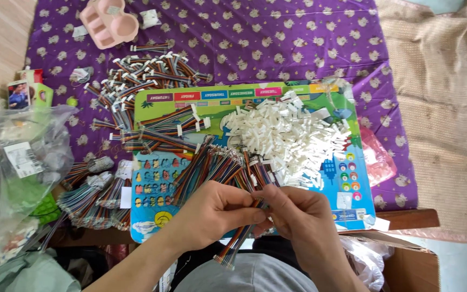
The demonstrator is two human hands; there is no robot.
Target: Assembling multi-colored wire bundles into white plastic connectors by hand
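Pinching one ribbon cable [244, 227] between both hands, left hand [212, 213] and right hand [298, 213] closed on it above one board [347, 184]; one white connector pile [287, 138], perhaps hundreds, just beyond.

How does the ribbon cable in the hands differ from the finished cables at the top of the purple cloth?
The ribbon cable is pinched between the left hand and right hand, above the table; the finished cables lie loose on the purple cloth. The finished cables carry white connectors at their ends; the held cable's lower end shows none. Both are multicoloured.
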